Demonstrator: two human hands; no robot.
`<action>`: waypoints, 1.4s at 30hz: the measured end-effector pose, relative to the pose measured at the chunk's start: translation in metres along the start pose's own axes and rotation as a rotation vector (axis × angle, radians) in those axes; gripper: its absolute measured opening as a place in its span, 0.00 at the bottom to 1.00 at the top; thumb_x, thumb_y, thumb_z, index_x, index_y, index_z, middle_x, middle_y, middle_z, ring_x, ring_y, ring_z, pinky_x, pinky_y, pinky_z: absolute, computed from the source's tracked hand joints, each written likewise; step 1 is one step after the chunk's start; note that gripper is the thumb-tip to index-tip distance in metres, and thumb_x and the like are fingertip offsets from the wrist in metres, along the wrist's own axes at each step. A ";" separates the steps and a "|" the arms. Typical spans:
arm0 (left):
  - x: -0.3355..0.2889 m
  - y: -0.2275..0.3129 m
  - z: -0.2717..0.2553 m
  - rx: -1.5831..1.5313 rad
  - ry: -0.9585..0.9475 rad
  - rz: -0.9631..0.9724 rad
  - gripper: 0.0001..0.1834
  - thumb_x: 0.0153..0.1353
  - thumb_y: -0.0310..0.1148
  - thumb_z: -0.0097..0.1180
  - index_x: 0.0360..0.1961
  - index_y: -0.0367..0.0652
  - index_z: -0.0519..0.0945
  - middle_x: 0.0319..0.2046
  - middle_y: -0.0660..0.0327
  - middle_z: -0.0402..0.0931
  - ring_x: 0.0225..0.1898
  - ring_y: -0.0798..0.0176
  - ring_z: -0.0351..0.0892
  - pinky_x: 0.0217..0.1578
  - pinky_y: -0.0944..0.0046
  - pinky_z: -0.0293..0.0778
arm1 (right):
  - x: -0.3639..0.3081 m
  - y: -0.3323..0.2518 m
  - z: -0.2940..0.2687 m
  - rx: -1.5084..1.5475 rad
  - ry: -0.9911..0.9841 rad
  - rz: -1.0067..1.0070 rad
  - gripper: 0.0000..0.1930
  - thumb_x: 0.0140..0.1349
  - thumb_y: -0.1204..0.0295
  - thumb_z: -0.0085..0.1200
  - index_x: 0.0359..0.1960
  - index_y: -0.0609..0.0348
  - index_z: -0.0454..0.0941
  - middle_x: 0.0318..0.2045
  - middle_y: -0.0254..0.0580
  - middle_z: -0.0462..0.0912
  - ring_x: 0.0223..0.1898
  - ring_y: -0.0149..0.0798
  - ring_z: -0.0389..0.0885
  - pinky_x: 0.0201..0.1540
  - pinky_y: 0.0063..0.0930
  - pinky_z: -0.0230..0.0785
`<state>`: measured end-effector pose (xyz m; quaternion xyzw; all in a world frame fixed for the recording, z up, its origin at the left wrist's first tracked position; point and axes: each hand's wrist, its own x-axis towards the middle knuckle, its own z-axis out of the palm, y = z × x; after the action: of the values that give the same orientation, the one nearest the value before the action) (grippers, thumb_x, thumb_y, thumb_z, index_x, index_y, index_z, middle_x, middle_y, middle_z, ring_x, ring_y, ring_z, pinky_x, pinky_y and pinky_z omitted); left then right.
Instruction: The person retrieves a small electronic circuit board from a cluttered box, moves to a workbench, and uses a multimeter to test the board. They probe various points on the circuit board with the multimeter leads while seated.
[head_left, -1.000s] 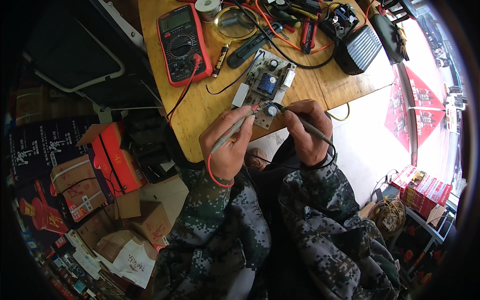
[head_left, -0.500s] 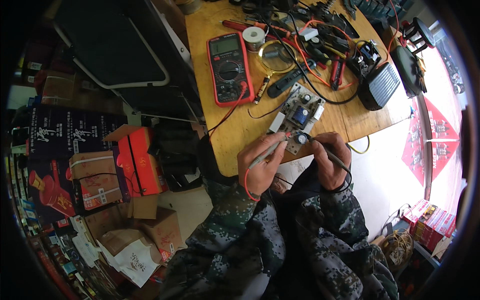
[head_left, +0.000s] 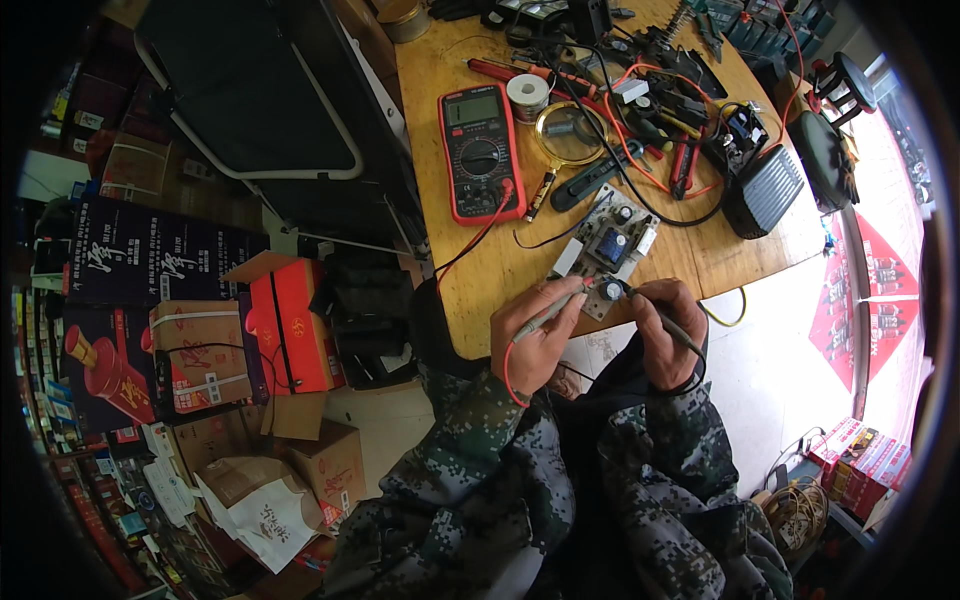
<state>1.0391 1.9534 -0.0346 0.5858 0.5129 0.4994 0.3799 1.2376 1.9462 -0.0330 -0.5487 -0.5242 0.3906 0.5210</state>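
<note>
A circuit board (head_left: 607, 243) with a blue transformer and round capacitors lies at the table's near edge. My left hand (head_left: 530, 335) pinches a grey test probe (head_left: 547, 314) with a red lead, its tip at the board's near end. From the other side my right hand (head_left: 670, 338) grips a second grey probe (head_left: 682, 337) with a black lead, pointed at the same end beside a capacitor. Whether either tip touches metal is too small to tell. Farther left rests a red multimeter (head_left: 480, 150), leads plugged in and its display facing up.
Behind the board are a magnifying glass (head_left: 570, 133), a solder spool (head_left: 528, 98), a battery (head_left: 540, 195) and a black tool (head_left: 597, 176). Tangled wires and pliers (head_left: 684, 165) fill the far side. A black ribbed box (head_left: 763, 190) stands right. Cartons (head_left: 200, 355) are stacked left.
The whole view has shifted slightly, so the table and meter appear farther right and lower. Both hands keep their probes at the board's near end.
</note>
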 end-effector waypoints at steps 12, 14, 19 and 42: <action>-0.002 -0.008 0.003 -0.004 0.011 -0.013 0.10 0.67 0.22 0.69 0.49 0.33 0.87 0.41 0.50 0.89 0.39 0.58 0.91 0.37 0.61 0.84 | 0.001 0.001 -0.001 -0.018 0.001 -0.026 0.06 0.68 0.75 0.64 0.39 0.66 0.82 0.31 0.39 0.85 0.33 0.30 0.81 0.39 0.25 0.73; -0.002 -0.009 0.001 -0.039 0.012 -0.012 0.10 0.67 0.22 0.68 0.49 0.33 0.87 0.41 0.51 0.89 0.39 0.59 0.90 0.37 0.62 0.84 | 0.001 0.002 -0.001 0.029 -0.001 0.012 0.07 0.69 0.75 0.64 0.40 0.67 0.82 0.32 0.40 0.85 0.33 0.30 0.82 0.39 0.25 0.74; 0.000 -0.009 -0.001 -0.011 -0.020 -0.010 0.12 0.71 0.24 0.65 0.53 0.32 0.86 0.41 0.54 0.89 0.39 0.65 0.88 0.38 0.65 0.84 | 0.001 0.001 -0.001 -0.002 -0.034 0.020 0.07 0.69 0.75 0.64 0.41 0.67 0.82 0.32 0.40 0.85 0.34 0.30 0.82 0.39 0.25 0.74; 0.000 -0.007 0.002 -0.004 0.018 0.002 0.11 0.67 0.22 0.68 0.50 0.33 0.87 0.42 0.49 0.90 0.41 0.57 0.92 0.39 0.61 0.85 | 0.001 -0.004 -0.001 -0.008 -0.015 -0.004 0.08 0.70 0.72 0.65 0.39 0.65 0.82 0.32 0.37 0.85 0.32 0.27 0.79 0.39 0.23 0.71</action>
<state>1.0395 1.9544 -0.0416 0.5810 0.5146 0.5061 0.3761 1.2382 1.9462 -0.0285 -0.5467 -0.5309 0.3915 0.5157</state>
